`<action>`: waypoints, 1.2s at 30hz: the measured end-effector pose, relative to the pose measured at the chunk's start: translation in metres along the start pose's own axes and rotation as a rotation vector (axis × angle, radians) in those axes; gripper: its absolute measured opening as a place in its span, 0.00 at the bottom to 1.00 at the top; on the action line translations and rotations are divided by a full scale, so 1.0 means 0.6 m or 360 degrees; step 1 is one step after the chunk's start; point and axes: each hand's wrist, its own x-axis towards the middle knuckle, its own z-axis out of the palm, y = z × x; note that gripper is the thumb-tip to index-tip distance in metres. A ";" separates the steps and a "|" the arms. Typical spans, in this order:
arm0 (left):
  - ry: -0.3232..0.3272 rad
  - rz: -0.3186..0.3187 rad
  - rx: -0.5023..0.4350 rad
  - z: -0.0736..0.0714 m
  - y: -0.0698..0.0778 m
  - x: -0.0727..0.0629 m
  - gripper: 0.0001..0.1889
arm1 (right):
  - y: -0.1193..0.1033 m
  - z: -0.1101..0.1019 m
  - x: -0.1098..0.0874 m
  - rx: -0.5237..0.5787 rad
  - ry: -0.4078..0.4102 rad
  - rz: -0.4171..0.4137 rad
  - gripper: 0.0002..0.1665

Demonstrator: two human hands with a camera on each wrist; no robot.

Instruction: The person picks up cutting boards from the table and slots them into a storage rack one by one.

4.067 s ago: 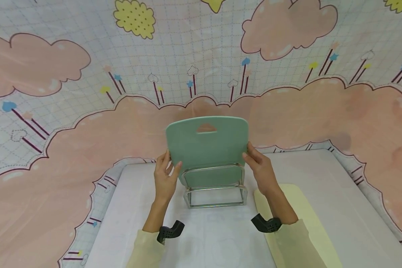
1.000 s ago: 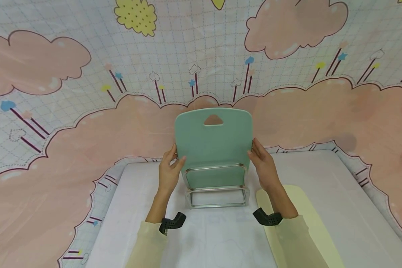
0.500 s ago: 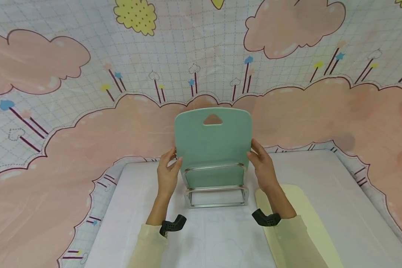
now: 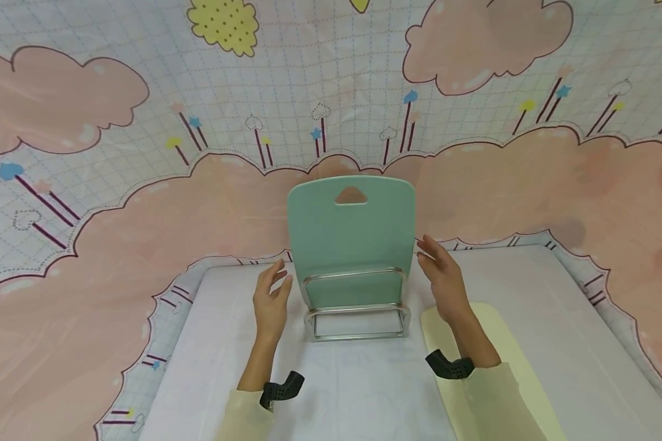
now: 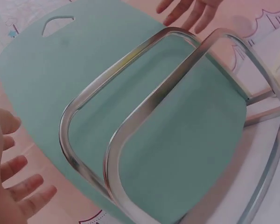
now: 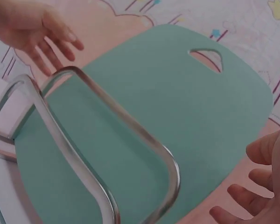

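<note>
A green cutting board with a cut-out handle hole stands upright in a silver metal rack on the table. To its left is my left hand, apart from the board's edge, with fingers loosely spread. My right hand hovers off the board's right edge, its fingers relaxed and holding nothing. In the left wrist view, the rack's metal loops cross in front of the board. The right wrist view shows the same board with a gap between it and the fingers on both sides.
A pale yellow board lies flat on the white table, partly under my right forearm. Behind the table hangs a patterned cloth with pink clouds. Each wrist wears a black camera mount.
Earlier both hands held the board's side edges, and it rose to stand taller in the rack. Now both hands have let go and moved outward, while the board stays upright.
</note>
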 end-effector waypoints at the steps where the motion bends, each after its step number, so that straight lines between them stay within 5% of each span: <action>1: 0.0016 0.0012 -0.0001 -0.002 0.002 -0.004 0.21 | 0.001 -0.003 -0.001 0.0001 0.0004 0.0002 0.32; 10: 0.0111 0.0167 -0.0092 -0.012 -0.010 -0.044 0.24 | -0.002 -0.040 -0.020 -0.0112 -0.0029 0.0038 0.31; 17: 0.0135 0.0158 -0.0107 -0.011 -0.051 -0.070 0.25 | -0.014 -0.080 -0.047 -0.0352 -0.0119 0.0041 0.32; 22: 0.0105 0.0156 -0.0082 0.002 -0.056 -0.104 0.24 | -0.006 -0.106 -0.073 -0.0460 -0.0113 0.0039 0.33; 29: 0.0108 0.0283 -0.0083 0.033 -0.035 -0.149 0.22 | 0.020 -0.140 -0.124 -0.0541 -0.0070 0.0062 0.32; 36: 0.0150 0.0278 -0.0241 0.070 -0.070 -0.176 0.21 | 0.050 -0.178 -0.158 -0.0639 -0.0021 0.0234 0.35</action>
